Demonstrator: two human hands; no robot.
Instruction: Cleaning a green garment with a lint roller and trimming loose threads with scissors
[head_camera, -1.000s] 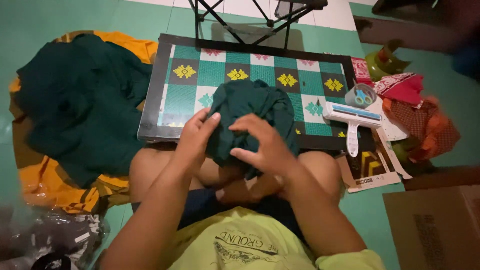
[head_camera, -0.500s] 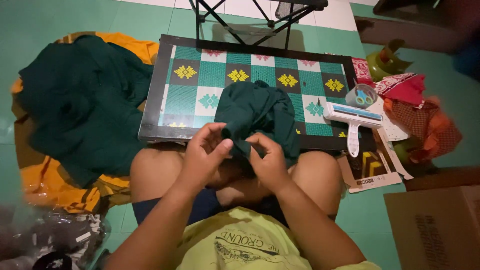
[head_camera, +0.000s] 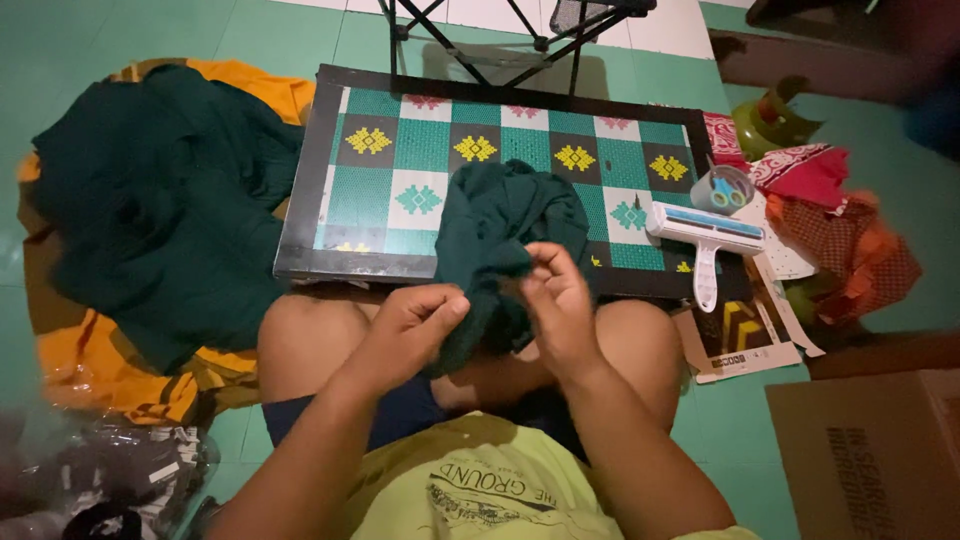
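A crumpled dark green cloth (head_camera: 505, 225) lies partly on a low board with a green, black and white patterned top (head_camera: 400, 165) and hangs toward my lap. My left hand (head_camera: 412, 325) grips the cloth's near edge in a closed fist. My right hand (head_camera: 555, 300) pinches the same edge just to the right, fingers bunched together. Both hands sit above my bare knees, close to each other at the board's front edge.
A heap of dark green fabric (head_camera: 150, 200) lies on orange cloth (head_camera: 110, 365) at the left. A white lint roller (head_camera: 705, 235) and a small tub with scissors (head_camera: 722, 190) rest at the board's right. Red cloths (head_camera: 830, 220), a cardboard box (head_camera: 880, 450), folding chair legs (head_camera: 480, 25).
My hands have drawn back from the top of the cloth toward my lap and closed on its near edge. The cloth has shifted slightly on the board.
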